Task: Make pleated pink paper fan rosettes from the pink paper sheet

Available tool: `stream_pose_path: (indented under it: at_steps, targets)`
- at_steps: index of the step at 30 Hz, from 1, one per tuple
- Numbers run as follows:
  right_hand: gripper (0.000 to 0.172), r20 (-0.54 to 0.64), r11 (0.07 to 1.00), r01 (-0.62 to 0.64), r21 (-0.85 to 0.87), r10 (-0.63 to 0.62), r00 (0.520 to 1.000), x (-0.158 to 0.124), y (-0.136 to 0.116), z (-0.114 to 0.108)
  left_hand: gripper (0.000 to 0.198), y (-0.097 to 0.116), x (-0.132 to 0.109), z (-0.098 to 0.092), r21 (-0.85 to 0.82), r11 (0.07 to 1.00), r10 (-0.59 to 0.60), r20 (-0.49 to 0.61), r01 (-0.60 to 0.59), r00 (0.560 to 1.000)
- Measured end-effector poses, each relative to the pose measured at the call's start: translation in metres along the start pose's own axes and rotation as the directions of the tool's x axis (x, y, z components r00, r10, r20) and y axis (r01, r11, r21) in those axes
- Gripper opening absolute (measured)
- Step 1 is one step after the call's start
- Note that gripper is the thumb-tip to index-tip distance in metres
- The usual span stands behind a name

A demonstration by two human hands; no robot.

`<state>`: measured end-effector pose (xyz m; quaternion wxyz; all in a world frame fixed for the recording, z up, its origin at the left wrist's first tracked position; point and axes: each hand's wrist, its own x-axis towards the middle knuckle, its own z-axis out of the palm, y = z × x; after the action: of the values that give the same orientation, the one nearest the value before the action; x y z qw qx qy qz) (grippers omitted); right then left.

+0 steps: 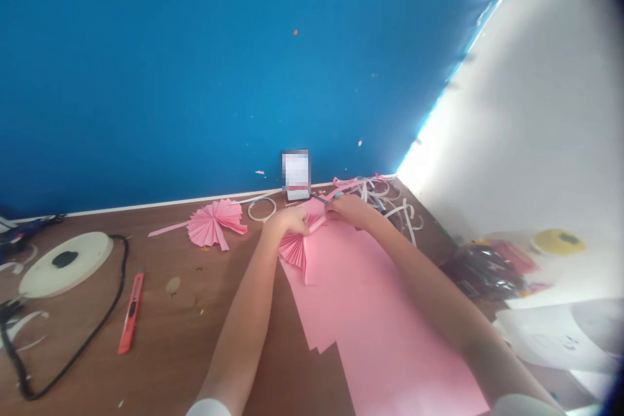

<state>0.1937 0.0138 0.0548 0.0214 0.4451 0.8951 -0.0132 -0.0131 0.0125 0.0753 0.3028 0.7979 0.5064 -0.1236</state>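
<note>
My left hand (293, 220) is closed on a pink pleated paper fan (294, 249), its folds spreading below the fingers. To its right, my right hand (350, 209) pinches the end of a narrow folded edge of that paper, which runs between both hands. Against the top of my right hand shows a slim dark tool (319, 199) with a teal part; whether the hand grips it too I cannot make out. Beneath both hands lies a large pink paper sheet (375, 292) with a stepped cut at its left edge. The fingertips are partly hidden.
Another pink pleated fan (214, 224) lies left, near a tape ring (262, 209). A red utility knife (131, 315), a black cable (104, 331) and a cream round disc (73, 266) are farther left. White strips (407, 214) tangle at the right. A small propped card (297, 172) stands at the blue wall.
</note>
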Motion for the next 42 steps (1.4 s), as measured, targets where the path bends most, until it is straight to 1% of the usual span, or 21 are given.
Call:
stream_pose_path:
  at_steps: [6,8,12,15,17,20,24,27,29,31,32,34,36,37,38,40,42]
  targets:
    - [0.025,-0.001,0.998,-0.039,-0.039,0.039,0.999,0.003,0.005,0.007,0.017,0.001,-0.001,-0.001,0.017,1.000,-0.020,0.016,0.020,1.000]
    - [0.024,0.004,0.998,-0.049,-0.036,0.049,0.999,0.003,0.004,0.007,0.019,0.002,-0.001,-0.001,0.030,0.999,-0.034,0.006,0.034,0.999]
    - [0.021,0.000,1.000,-0.020,0.013,0.020,1.000,-0.001,0.002,-0.002,0.029,0.005,0.001,0.002,0.069,0.996,-0.049,-0.054,0.053,0.997]
    - [0.022,-0.007,0.999,0.011,0.041,-0.011,1.000,-0.007,0.001,-0.009,0.028,0.010,0.003,0.005,0.132,0.987,-0.070,-0.135,0.088,0.988]
    - [0.023,-0.010,0.999,0.004,0.034,-0.004,1.000,-0.008,0.000,-0.012,0.025,0.013,0.003,0.006,0.162,0.982,-0.074,-0.164,0.101,0.984]
    - [0.023,-0.025,1.000,-0.020,0.016,0.020,0.999,-0.008,0.000,-0.011,0.023,0.015,0.002,0.005,0.163,0.982,-0.067,-0.144,0.091,0.987]
    - [0.021,-0.034,1.000,-0.022,0.005,0.022,0.999,-0.006,0.000,-0.010,0.023,0.013,0.000,0.002,0.138,0.987,-0.071,-0.105,0.086,0.992]
    - [0.018,-0.044,0.999,-0.046,-0.012,0.045,0.998,-0.007,0.000,-0.012,0.023,0.012,-0.002,0.001,0.150,0.984,-0.074,-0.140,0.095,0.987]
    - [0.017,-0.063,0.999,-0.037,-0.005,0.036,0.997,-0.009,0.000,-0.012,0.024,0.012,-0.002,0.003,0.143,0.985,-0.064,-0.185,0.092,0.981]
    - [0.017,-0.077,1.000,0.005,0.029,-0.003,0.997,-0.010,0.001,-0.012,0.025,0.011,0.000,0.006,0.127,0.991,0.001,-0.274,0.035,0.962]
    - [0.018,-0.080,0.998,0.026,0.049,-0.022,0.997,-0.011,0.002,-0.012,0.027,0.010,0.002,0.008,0.127,0.992,0.056,-0.331,-0.015,0.942]
    - [0.018,-0.087,0.995,0.047,0.082,-0.040,0.995,-0.011,0.003,-0.010,0.032,0.008,0.007,0.012,0.147,0.981,0.178,-0.435,-0.125,0.883]
    - [0.018,-0.091,0.993,0.060,0.105,-0.051,0.995,-0.011,0.005,-0.009,0.038,0.005,0.013,0.016,0.178,0.963,0.264,-0.488,-0.201,0.832]
    - [0.018,-0.092,0.991,0.065,0.116,-0.055,0.994,-0.011,0.006,-0.008,0.038,0.004,0.016,0.017,0.194,0.954,0.295,-0.496,-0.227,0.817]
    - [0.018,-0.092,0.990,0.070,0.124,-0.059,0.994,-0.010,0.007,-0.007,0.035,0.002,0.019,0.018,0.212,0.944,0.327,-0.486,-0.254,0.810]
    - [0.018,-0.092,0.989,0.061,0.136,-0.049,0.995,-0.009,0.008,-0.005,0.022,0.000,0.025,0.019,0.242,0.921,0.384,-0.443,-0.304,0.810]
    - [0.017,-0.092,0.989,0.022,0.148,-0.008,0.996,-0.007,0.008,-0.003,0.019,-0.001,0.029,0.018,0.250,0.908,0.415,-0.421,-0.336,0.807]
